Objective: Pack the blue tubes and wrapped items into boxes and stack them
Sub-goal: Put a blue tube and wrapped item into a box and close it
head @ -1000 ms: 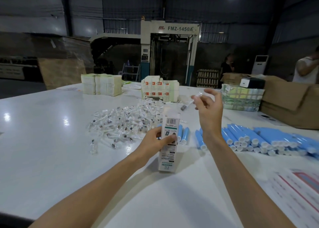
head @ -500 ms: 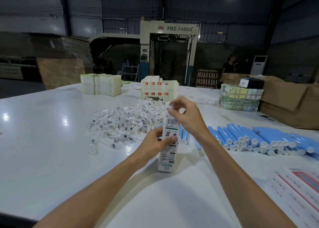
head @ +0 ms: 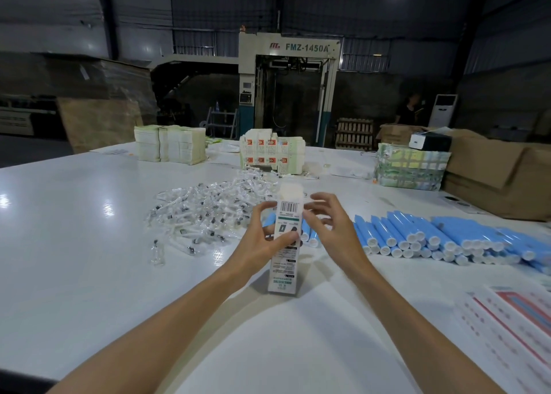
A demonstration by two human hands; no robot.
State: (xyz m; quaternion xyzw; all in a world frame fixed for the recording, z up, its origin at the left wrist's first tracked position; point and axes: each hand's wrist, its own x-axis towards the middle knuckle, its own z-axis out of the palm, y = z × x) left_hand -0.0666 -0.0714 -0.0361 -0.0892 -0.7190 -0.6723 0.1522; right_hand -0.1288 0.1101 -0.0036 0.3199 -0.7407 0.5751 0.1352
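Note:
A tall white printed box (head: 284,262) stands upright on the white table (head: 74,244), its top flap up. My left hand (head: 264,238) grips the box around its middle. My right hand (head: 331,229) is beside the box's upper right edge, fingers spread and loosely bent, fingertips touching near the top. A pile of clear wrapped items (head: 208,211) lies behind and left of the box. Blue tubes with white caps (head: 432,238) lie in rows to the right; a few blue tubes (head: 310,235) sit just behind the box.
Stacks of flat box blanks (head: 170,143) and printed cartons (head: 271,152) stand at the table's far side. A wrapped bundle (head: 408,167) and brown cardboard boxes (head: 501,178) are at the right. Printed sheets (head: 512,319) lie near right. A person (head: 408,110) stands far back.
My right hand came down from holding a wrapped item in the air to the box top, then drew back to the box's right side. The flap now stands up. The left hand stays put.

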